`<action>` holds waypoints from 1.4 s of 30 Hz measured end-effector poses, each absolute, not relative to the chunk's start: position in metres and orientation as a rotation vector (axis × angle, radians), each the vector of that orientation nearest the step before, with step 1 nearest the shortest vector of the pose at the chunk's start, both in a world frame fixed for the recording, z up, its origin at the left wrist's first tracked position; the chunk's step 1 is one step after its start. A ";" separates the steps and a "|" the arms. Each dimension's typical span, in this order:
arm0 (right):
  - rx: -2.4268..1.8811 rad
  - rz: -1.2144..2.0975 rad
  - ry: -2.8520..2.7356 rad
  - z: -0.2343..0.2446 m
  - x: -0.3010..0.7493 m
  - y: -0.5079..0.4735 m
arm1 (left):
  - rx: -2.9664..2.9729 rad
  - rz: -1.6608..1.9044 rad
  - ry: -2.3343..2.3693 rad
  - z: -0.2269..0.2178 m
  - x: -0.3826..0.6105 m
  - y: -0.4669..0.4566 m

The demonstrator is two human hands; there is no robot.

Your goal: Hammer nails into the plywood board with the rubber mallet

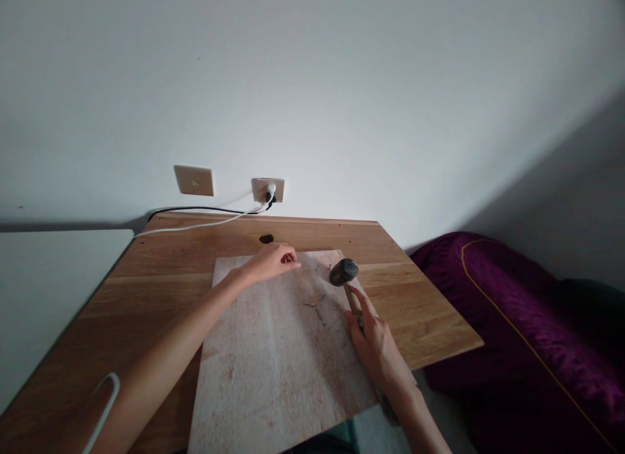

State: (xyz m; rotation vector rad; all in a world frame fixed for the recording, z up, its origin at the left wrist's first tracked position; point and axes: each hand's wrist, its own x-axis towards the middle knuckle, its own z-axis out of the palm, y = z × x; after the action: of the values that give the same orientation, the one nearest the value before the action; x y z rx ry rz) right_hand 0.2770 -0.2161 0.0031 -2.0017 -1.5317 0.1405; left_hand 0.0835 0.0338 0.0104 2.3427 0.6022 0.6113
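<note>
My right hand [374, 337] is wrapped round the wooden handle of a rubber mallet [344, 271]. Its dark, blunt head is raised over the right far part of a pale wooden board [254, 363]. Over the board's far edge, my left hand [276, 260] has its thumb and fingers curled together in a pinch. Whatever may be between those fingertips is too small to make out. Several thin nails [318, 309] lie loose on the board between my hands, and a few more small ones are near its far edge.
The board rests on a wooden table [420, 311] against a white wall. A wall socket [268, 190] holds plugs with a white cable [195, 227] and a black one trailing along the table's back. Left is a white panel [58, 297]; right, a purple cloth-covered shape [488, 311].
</note>
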 end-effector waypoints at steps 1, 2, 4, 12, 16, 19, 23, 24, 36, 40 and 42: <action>-2.002 0.138 -1.532 0.003 0.277 -0.216 | 2.344 0.613 0.597 0.011 0.084 0.033; -2.003 0.139 -1.533 0.003 0.277 -0.216 | 2.346 0.612 0.589 0.011 0.084 0.033; -2.005 0.146 -1.531 0.004 0.277 -0.216 | 2.357 0.605 0.571 0.012 0.085 0.030; -2.001 0.194 -1.524 0.001 0.277 -0.216 | 2.447 0.602 0.600 0.010 0.087 0.027; -1.977 0.198 -1.532 -0.001 0.279 -0.216 | 2.414 0.610 0.646 0.008 0.087 0.029; -1.994 0.204 -1.511 -0.001 0.279 -0.216 | 2.400 0.619 0.677 0.006 0.087 0.030; -1.992 0.199 -1.514 0.001 0.278 -0.216 | 2.397 0.617 0.696 0.004 0.088 0.031; -1.992 0.195 -1.521 0.002 0.278 -0.216 | 2.398 0.615 0.695 0.003 0.088 0.031; -2.009 0.184 -1.532 0.004 0.278 -0.216 | 2.391 0.580 0.704 0.006 0.090 0.028; -1.991 0.165 -1.530 0.003 0.278 -0.215 | 2.415 0.564 0.705 0.009 0.089 0.028; -1.981 0.152 -1.535 0.002 0.279 -0.214 | 2.423 0.558 0.675 0.009 0.088 0.029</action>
State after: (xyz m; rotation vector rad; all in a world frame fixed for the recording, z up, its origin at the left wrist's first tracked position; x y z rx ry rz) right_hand 0.2786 -0.2145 0.0024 -1.9815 -1.5348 0.1519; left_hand 0.0880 0.0288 0.0095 2.4230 0.6745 0.5578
